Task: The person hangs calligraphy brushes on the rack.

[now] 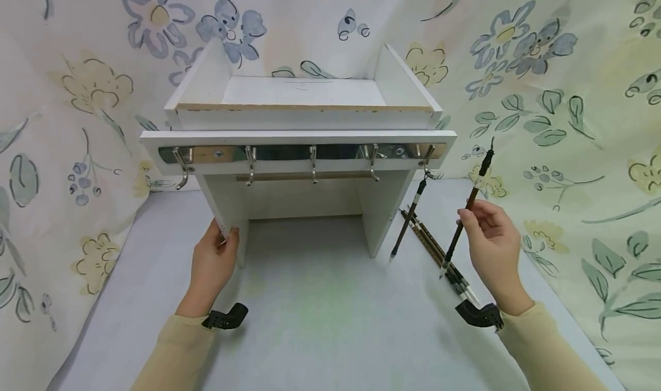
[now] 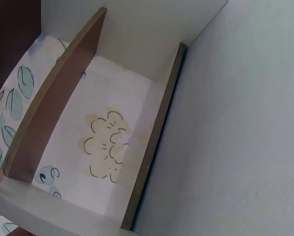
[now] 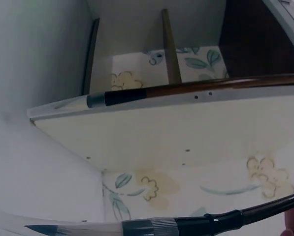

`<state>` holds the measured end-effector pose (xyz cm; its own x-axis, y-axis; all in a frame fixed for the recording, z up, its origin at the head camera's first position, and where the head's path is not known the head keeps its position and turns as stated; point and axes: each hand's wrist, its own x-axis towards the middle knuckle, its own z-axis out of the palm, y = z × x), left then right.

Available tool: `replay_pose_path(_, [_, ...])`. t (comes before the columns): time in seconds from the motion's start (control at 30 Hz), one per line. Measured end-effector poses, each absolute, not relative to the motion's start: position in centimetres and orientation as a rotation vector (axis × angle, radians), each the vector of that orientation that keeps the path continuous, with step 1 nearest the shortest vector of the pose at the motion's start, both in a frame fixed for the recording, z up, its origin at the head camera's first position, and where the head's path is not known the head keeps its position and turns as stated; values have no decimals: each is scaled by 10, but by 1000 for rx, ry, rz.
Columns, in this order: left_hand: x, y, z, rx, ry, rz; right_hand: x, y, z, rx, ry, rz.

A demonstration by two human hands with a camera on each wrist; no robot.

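At the left, the left hand [image 1: 212, 264] grips the front edge of the side panel [image 1: 219, 201] of a white shelf unit [image 1: 294, 136] standing on the table [image 1: 320, 333], apparently to steady it. Across its front runs a shiny strip [image 1: 333, 152] of five metal hooks [image 1: 313, 162]; from the rightmost a dark-handled calligraphy brush [image 1: 408, 218] hangs with its bristles down, while the other four bear no brush. Right of the unit, several loose brushes [image 1: 428, 239] lie bundled slantwise on the table. Farther right, the right hand [image 1: 493, 247] pinches one more brown calligraphy brush [image 1: 472, 196] between thumb and fingers, bristles down and hanging loop up, beside the unit and well short of the bare hooks. The step in hand seems to be hanging brushes one at a time; the next move probably calls for lifting the loop to a bare hook and slipping it over the end. No brand, label or writing can be read.
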<state>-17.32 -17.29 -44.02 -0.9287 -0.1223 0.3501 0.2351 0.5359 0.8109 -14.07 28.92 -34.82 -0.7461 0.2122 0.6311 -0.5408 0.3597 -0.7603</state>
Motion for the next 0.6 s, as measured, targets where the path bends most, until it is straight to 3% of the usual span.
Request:
replay_pose_path(0.17, [-174, -173, -441, -92, -2412, -1357, -138, 278, -346, 474, -1874, 1407])
replay_pose_path(0.6, [-173, -171, -440, -79, -2406, -1357, -129, 248, -345, 662, -1855, 1244])
